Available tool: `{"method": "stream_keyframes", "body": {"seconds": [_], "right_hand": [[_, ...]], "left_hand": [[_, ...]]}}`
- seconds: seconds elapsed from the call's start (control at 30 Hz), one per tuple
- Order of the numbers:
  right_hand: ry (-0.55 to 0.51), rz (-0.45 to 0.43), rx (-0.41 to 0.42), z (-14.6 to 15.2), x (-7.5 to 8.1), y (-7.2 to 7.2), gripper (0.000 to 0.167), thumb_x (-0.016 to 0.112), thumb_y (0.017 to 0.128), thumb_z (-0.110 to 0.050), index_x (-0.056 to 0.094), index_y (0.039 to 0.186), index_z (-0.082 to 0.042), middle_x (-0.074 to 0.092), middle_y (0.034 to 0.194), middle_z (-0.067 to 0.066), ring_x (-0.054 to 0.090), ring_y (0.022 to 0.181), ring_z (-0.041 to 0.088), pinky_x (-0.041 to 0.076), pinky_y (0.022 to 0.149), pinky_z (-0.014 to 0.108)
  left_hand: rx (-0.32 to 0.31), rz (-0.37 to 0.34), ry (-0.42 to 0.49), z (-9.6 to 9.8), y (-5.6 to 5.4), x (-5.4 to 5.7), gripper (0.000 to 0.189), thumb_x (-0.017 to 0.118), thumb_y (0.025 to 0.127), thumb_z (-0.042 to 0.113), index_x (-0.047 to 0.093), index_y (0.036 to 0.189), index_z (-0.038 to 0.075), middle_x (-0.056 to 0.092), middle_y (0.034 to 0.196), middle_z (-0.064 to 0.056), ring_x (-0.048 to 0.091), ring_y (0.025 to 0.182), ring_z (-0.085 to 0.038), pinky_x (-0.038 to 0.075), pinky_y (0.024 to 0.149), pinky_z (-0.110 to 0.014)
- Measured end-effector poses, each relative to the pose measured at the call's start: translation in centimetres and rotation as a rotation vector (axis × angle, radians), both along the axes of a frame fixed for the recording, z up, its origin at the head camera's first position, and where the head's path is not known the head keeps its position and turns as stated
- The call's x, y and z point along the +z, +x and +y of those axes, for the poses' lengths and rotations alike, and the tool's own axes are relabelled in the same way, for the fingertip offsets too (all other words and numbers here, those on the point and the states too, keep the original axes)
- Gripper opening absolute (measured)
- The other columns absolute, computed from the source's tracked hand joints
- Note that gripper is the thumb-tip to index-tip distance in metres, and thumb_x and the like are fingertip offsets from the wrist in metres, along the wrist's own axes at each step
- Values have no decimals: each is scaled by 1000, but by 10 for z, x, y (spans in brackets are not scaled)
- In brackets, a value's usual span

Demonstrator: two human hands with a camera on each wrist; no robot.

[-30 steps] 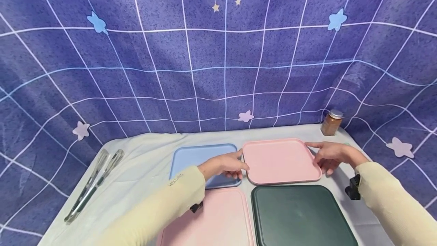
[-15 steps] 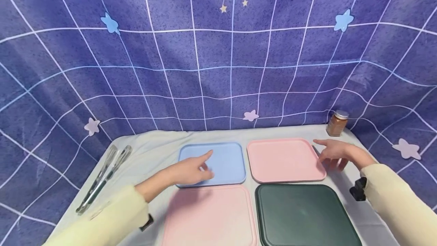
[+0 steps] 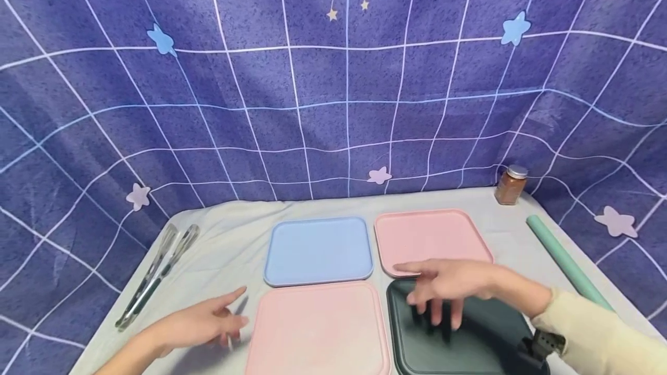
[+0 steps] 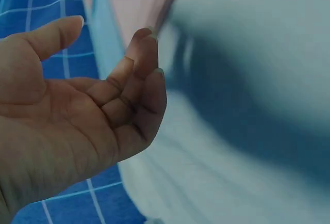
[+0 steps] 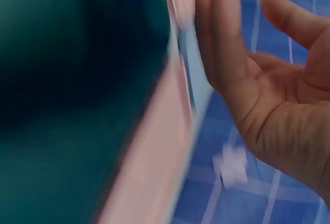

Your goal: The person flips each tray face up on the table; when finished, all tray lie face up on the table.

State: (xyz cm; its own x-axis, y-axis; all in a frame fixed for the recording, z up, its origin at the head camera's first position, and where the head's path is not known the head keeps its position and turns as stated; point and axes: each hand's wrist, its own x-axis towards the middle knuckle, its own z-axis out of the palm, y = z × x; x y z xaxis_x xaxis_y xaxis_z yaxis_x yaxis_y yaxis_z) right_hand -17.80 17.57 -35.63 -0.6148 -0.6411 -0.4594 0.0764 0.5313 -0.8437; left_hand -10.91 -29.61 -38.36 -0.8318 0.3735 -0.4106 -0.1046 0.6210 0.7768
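My left hand (image 3: 200,324) hovers over the white cloth, just left of the near pink tray (image 3: 318,328), its fingers loosely bent and holding nothing. In the left wrist view the palm (image 4: 67,115) shows bare. My right hand (image 3: 453,282) hangs above the dark green tray (image 3: 479,334), casting a shadow on it, with the index fingertip overlapping the front edge of the far pink tray (image 3: 427,236). Nothing is between its relaxed fingers (image 5: 227,33) in the right wrist view. Behind the near pink tray lies a light blue tray (image 3: 319,250).
Metal tongs (image 3: 156,276) lie along the table's left side. A brown jar (image 3: 510,186) with a silver lid stands at the back right corner. A green roll (image 3: 568,262) lies along the right edge. A purple-blue grid curtain (image 3: 333,85) hangs behind the white cloth (image 3: 224,236).
My left hand has left the far pink tray's left edge and moved left and nearer. My right hand has let that tray's right side go and moved left over the green tray.
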Motion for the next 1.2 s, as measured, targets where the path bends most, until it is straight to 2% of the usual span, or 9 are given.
{"method": "stream_keyframes", "body": {"seconds": [0.1,0.23,0.33,0.5,0.73,0.83,0.97,1.17,1.2], "right_hand": [[-47,-120,15,-24,-11,18,85,68,94,-26,18,162,-14,69,97,18,70,69,24,55,45,34],[-12,-239,27,-44,-23,30,93,68,94,-28,8,163,-11,70,100,16,69,63,16,54,44,30],[23,-253,19,-52,-30,35,98,69,94,-31,2,162,-7,71,98,14,69,60,14,54,44,30],[43,-262,-38,-60,-36,35,106,70,93,-34,-6,160,-2,73,92,15,68,57,13,54,44,32],[53,-284,-58,-61,-38,30,107,70,91,-35,-4,159,3,74,89,16,69,55,15,55,43,34],[51,-290,-48,-62,-38,29,107,71,91,-34,-3,159,3,74,88,17,69,55,15,55,43,34],[52,-304,-36,-62,-37,28,106,71,91,-33,-2,159,3,75,89,16,68,55,14,54,43,33],[55,-307,-40,-61,-36,29,106,72,91,-33,-1,159,3,75,89,15,68,54,12,54,44,31],[54,-306,-44,-61,-36,29,106,72,91,-33,-1,159,3,75,89,15,68,54,12,54,44,31]], "left_hand": [[-40,-39,0,-2,10,-8,86,60,100,31,12,150,-21,66,82,-8,60,69,-16,49,61,-26],[-54,-126,55,1,17,-18,88,59,100,31,8,149,-22,63,75,-3,53,61,-11,44,56,-23],[-73,-190,115,3,18,-23,88,57,101,29,4,149,-23,61,71,-2,47,55,-8,40,53,-21],[-120,-235,169,1,18,-27,85,55,102,27,4,149,-22,59,72,-3,45,55,-8,41,55,-21],[-209,-228,213,0,18,-28,83,54,103,23,0,151,-18,51,72,3,45,59,-4,40,59,-19],[-233,-222,234,-3,19,-29,82,54,104,21,-1,151,-17,57,80,1,52,67,-1,42,65,-16],[-228,-252,267,-9,20,-32,81,52,104,20,-4,153,-13,59,89,0,53,72,0,43,67,-15],[-205,-295,358,-14,21,-36,81,51,105,18,-8,155,-7,52,81,4,46,65,0,40,60,-15],[-201,-312,378,-15,21,-36,80,50,105,18,-8,155,-6,58,89,0,52,72,0,44,64,-15]]}}
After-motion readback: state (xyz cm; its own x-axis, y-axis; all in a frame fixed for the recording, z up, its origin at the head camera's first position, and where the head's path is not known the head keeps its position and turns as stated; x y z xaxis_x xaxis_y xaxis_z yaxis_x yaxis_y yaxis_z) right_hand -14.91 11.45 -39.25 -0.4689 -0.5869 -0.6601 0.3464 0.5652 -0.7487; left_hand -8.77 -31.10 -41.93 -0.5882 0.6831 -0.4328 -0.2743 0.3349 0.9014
